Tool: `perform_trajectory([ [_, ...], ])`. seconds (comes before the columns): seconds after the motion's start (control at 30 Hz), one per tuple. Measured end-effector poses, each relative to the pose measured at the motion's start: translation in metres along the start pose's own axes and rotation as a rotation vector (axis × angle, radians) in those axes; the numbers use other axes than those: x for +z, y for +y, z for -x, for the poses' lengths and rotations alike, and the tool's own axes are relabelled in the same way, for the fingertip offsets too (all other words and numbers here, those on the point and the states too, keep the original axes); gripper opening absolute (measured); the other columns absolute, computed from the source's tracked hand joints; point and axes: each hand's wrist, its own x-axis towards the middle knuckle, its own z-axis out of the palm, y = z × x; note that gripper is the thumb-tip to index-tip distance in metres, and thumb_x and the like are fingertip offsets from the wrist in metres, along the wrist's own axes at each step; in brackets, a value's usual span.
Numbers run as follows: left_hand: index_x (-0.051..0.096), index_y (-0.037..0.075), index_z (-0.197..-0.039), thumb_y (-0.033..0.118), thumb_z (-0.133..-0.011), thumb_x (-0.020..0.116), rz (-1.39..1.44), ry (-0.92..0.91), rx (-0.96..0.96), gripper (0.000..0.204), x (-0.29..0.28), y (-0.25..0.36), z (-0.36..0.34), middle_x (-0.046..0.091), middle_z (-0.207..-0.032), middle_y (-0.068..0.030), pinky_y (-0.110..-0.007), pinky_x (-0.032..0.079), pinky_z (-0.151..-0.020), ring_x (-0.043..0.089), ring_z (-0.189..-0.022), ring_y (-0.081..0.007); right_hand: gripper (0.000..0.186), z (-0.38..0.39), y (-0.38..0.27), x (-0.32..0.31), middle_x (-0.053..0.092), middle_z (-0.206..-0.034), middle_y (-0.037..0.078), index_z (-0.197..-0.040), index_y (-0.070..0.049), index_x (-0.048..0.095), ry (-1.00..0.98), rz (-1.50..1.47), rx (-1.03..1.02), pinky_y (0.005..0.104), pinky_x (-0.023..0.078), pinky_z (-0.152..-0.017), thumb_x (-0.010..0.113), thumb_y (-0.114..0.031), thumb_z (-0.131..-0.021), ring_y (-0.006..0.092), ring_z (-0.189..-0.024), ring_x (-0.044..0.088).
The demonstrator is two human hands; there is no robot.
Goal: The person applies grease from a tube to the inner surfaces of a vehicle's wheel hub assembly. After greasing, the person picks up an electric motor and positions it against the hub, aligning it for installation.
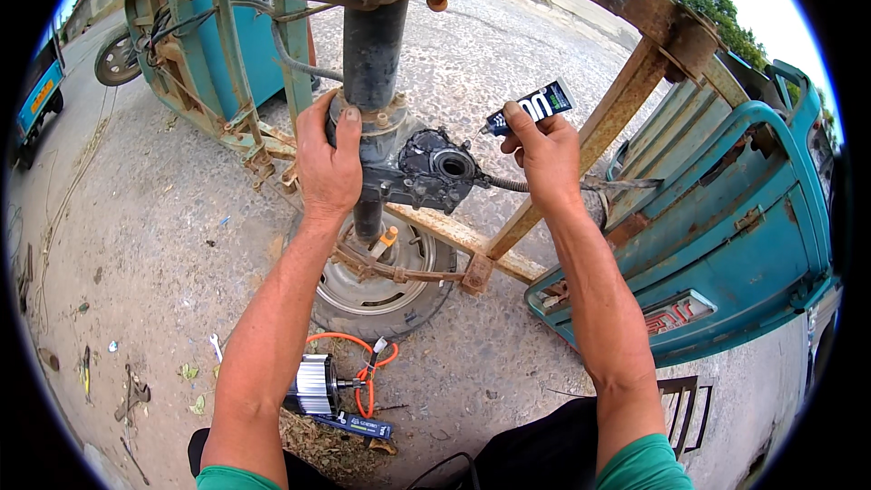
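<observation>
My left hand [331, 163] grips the metal collar around the black axle tube [372, 45], which stands vertical on the tipped teal vehicle. My right hand [549, 154] holds a small dark tube [555, 102] with white markings, its nozzle pointing down-left. Between my hands is a black gearbox housing [408, 183] with a round open bore [452, 166] and dark smears around its rim. A ridged conduit runs right from it. Below, a wheel [381, 304] lies flat under a rusty leaf spring, with a yellow-handled object [387, 238] near its hub.
Rusty frame bars [617, 95] cross at the right beside teal body panels [726, 272]. A teal body section [240, 41] stands at upper left, another vehicle [41, 82] beyond. On the pavement lie a silver motor [313, 377], orange hose [370, 399], wrench [216, 345] and pliers [86, 372].
</observation>
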Motion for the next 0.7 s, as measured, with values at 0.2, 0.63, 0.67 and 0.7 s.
perform_trajectory([
  [0.2, 0.057, -0.006, -0.135, 0.04, -0.103, 0.06, 0.045, 0.012, 0.003, 0.057, 0.001, -0.002, 0.0, 0.06, -0.127, -0.0228, -0.042, 0.046, -0.103, 0.059, -0.117, -0.0363, 0.03, 0.003, 0.013, -0.008, 0.069, -0.084, 0.005, -0.098, -0.005, 0.061, -0.058, -0.457, 0.252, 0.0242, 0.042, -0.05, 0.077, -0.03, -0.098, 0.0106, -0.063, 0.061],
  [0.63, 0.058, -0.006, -0.134, 0.043, -0.104, 0.059, 0.01, 0.004, 0.017, 0.058, 0.002, -0.001, -0.001, 0.06, -0.127, -0.0228, -0.043, 0.045, -0.104, 0.059, -0.119, -0.0374, 0.038, 0.022, 0.0, -0.026, 0.065, -0.067, 0.004, -0.09, -0.003, 0.066, -0.142, -0.027, 0.048, 0.0265, 0.042, -0.055, 0.08, -0.038, -0.093, 0.0084, -0.058, 0.056],
  [0.67, 0.058, -0.006, -0.134, 0.042, -0.103, 0.059, 0.016, 0.007, 0.022, 0.058, 0.002, -0.001, -0.001, 0.06, -0.127, -0.0228, -0.043, 0.045, -0.104, 0.059, -0.119, -0.0375, 0.037, 0.023, -0.001, -0.025, 0.065, -0.067, 0.004, -0.09, -0.004, 0.066, -0.148, -0.03, 0.045, 0.0264, 0.041, -0.055, 0.08, -0.038, -0.093, 0.0084, -0.058, 0.055],
  [0.7, 0.058, -0.007, -0.134, 0.042, -0.103, 0.059, 0.023, 0.01, 0.026, 0.057, 0.003, -0.002, -0.001, 0.061, -0.127, -0.0227, -0.044, 0.045, -0.104, 0.059, -0.119, -0.0377, 0.037, 0.025, -0.004, -0.025, 0.065, -0.067, 0.004, -0.09, -0.004, 0.067, -0.153, -0.034, 0.041, 0.0263, 0.041, -0.055, 0.08, -0.038, -0.093, 0.0084, -0.058, 0.055],
])
